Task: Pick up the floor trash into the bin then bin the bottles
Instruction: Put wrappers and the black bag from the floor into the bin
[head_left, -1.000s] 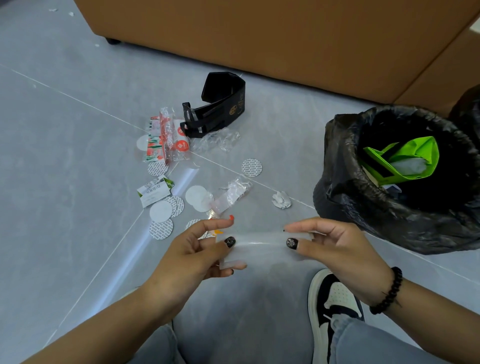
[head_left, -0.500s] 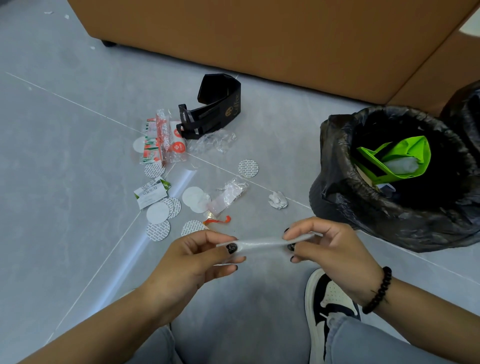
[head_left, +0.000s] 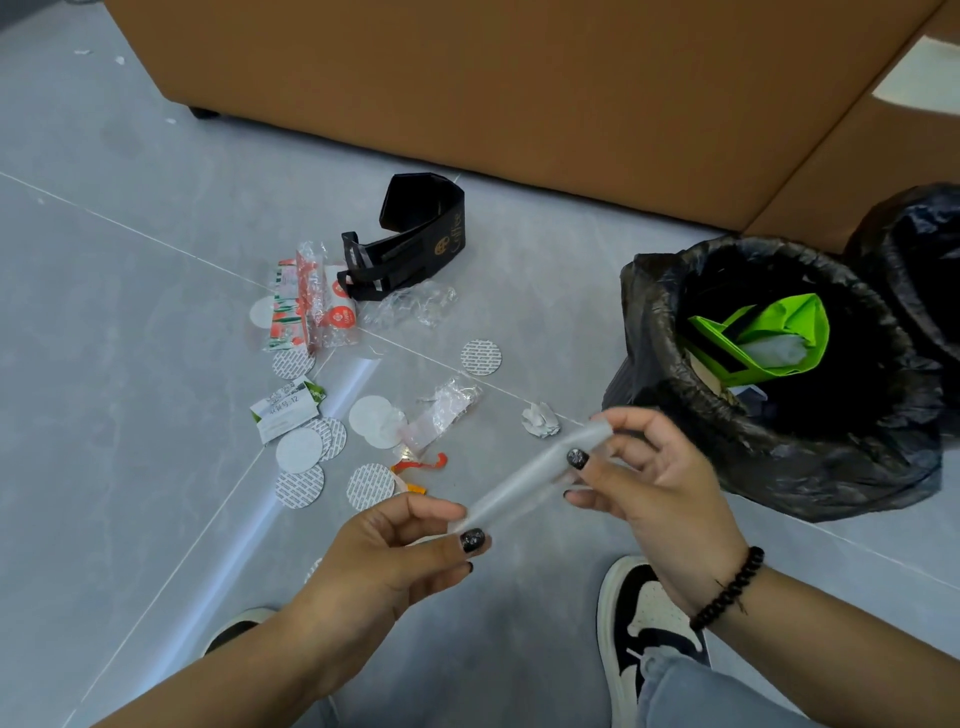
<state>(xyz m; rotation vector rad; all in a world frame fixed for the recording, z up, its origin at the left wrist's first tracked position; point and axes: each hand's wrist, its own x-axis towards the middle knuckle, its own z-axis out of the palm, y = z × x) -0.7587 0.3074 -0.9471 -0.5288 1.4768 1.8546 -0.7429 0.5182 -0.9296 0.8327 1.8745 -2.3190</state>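
- Translucent plastic strip (head_left: 535, 475) is pinched at its ends by the left hand (head_left: 395, 551) and right hand (head_left: 654, 478), just beside the bin (head_left: 670, 395).
- Floor-trash step is under way; next likely calls for dropping it in.

Grey tiled floor (head_left: 130, 312) carries scattered wrappers (head_left: 306, 306), round seals (head_left: 481, 357).

A translucent plastic strip (head_left: 535, 475) is held slanted between both hands, just left of the black-lined bin (head_left: 779, 431); floor trash (head_left: 332, 395) is scattered beyond the left hand.
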